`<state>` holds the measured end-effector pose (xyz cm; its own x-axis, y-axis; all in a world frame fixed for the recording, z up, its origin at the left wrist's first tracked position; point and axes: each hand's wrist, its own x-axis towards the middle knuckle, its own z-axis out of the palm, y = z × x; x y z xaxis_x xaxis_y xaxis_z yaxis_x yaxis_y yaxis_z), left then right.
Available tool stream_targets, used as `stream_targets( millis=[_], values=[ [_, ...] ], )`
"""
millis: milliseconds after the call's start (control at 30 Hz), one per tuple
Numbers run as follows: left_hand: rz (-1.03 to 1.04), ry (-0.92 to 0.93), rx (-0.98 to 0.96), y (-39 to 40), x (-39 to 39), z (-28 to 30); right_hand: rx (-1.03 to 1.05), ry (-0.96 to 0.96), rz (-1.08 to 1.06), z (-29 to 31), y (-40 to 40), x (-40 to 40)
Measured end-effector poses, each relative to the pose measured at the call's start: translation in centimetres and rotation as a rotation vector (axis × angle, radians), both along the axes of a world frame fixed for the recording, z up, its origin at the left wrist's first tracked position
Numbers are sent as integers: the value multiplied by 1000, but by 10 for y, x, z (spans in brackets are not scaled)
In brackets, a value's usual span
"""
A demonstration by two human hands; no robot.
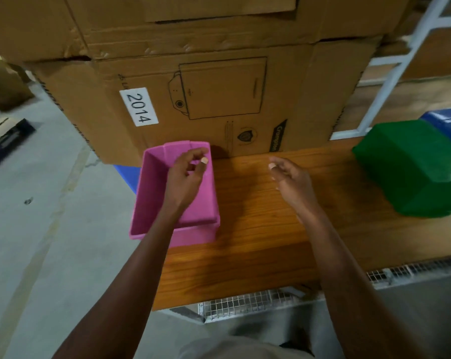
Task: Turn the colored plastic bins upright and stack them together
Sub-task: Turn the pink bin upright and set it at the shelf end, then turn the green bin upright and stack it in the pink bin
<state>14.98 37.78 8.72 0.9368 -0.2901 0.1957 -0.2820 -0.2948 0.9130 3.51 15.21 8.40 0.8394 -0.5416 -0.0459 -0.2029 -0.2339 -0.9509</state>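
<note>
A pink bin (152,193) stands upright at the left end of the wooden table (258,229), its open top facing up. My left hand (187,174) hovers over the bin's inside, fingers loosely curled and holding nothing. My right hand (289,182) floats above the bare wood to the right of the bin, fingers apart and empty. A green bin (411,167) lies upside down at the table's right end. Behind it shows part of a blue bin (447,123), mostly hidden.
Large cardboard boxes (206,99) are stacked against the table's far edge. A white metal rack (400,66) rises at the right. Something blue (127,174) peeks out beside the pink bin's left wall. Concrete floor (37,203) lies left; wire mesh (245,304) runs under the table's front.
</note>
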Motion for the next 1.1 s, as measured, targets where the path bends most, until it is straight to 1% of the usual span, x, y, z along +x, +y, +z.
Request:
stream_targets(
  millis=[67, 167, 400, 467, 700, 767, 833, 900, 967, 1100],
  values=[
    [-73, 24, -13, -37, -16, -2, -9, 3, -24, -1, -31, -17],
    [-129, 67, -15, -95, -42, -9, -46, 33, -63, -10, -86, -39],
    [-170, 245, -18, -249, -102, -36, -34, 119, -113, -30, -239, -99],
    [-193, 261, 12, -290, -116, -45, -85, 138, -117, -38, -284, -108],
    [-248, 379, -8, -406, -153, -66, -324, 218, -189, -52, -417, -135],
    [-266, 402, -11, -435, -162, -69, -396, 210, -252, -51, -450, -140],
    [-289, 416, 6, -464, -167, -69, -416, 219, -340, -51, -480, -144],
    [-328, 421, 43, -491, -169, -71, -439, 303, -411, -49, -502, -147],
    [-355, 428, 84, -515, -169, -72, -428, 384, -419, -49, -519, -148],
    [-362, 483, 138, -552, -170, -74, -206, 505, -387, -61, -541, -145]
  ],
)
